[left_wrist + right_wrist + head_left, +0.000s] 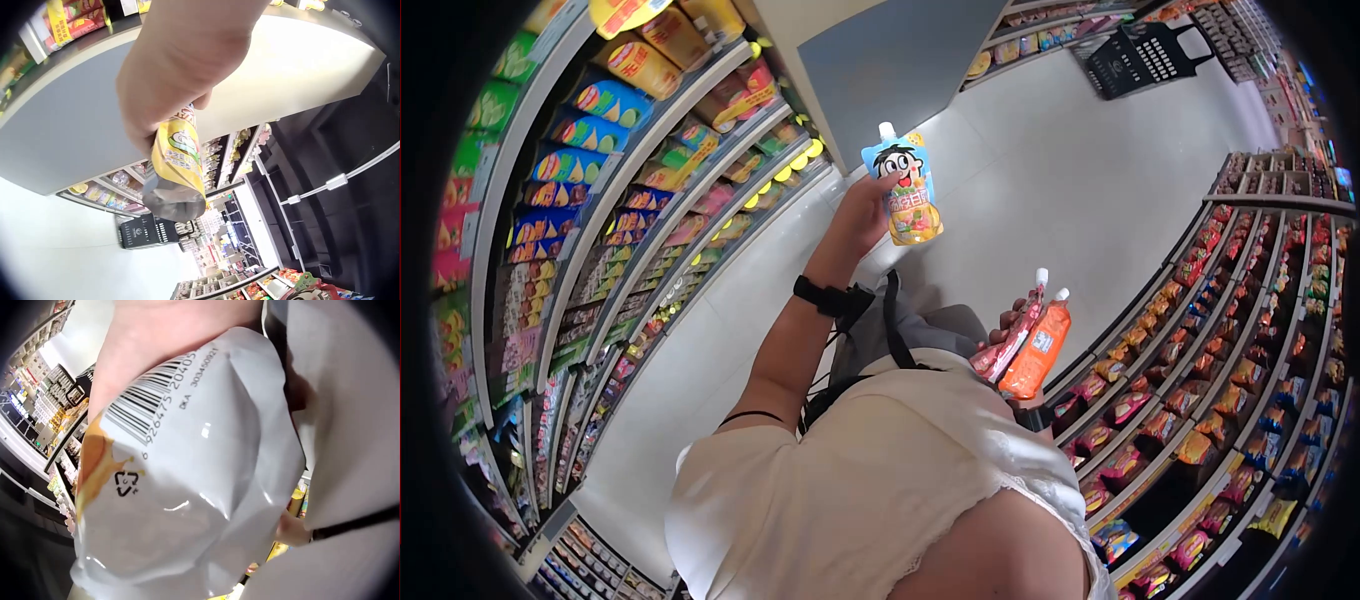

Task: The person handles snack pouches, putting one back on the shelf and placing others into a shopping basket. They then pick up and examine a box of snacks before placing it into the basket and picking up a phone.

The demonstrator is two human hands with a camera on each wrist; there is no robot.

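Note:
My left hand holds up a blue and yellow spouted drink pouch with a cartoon face and white cap. The thumb lies on its front. In the left wrist view the pouch's yellow side and silvery bottom stick out below the hand. At waist height on the right, my right hand grips two more pouches, an orange one and a pinkish-red one, side by side with white caps up. Much of that hand is hidden behind them. A white, barcoded pouch back fills the right wrist view.
Snack shelves curve along the left, packed with bagged goods. More shelves run along the right. A grey panel stands ahead at the shelf end. A black shopping basket sits on the pale floor farther off.

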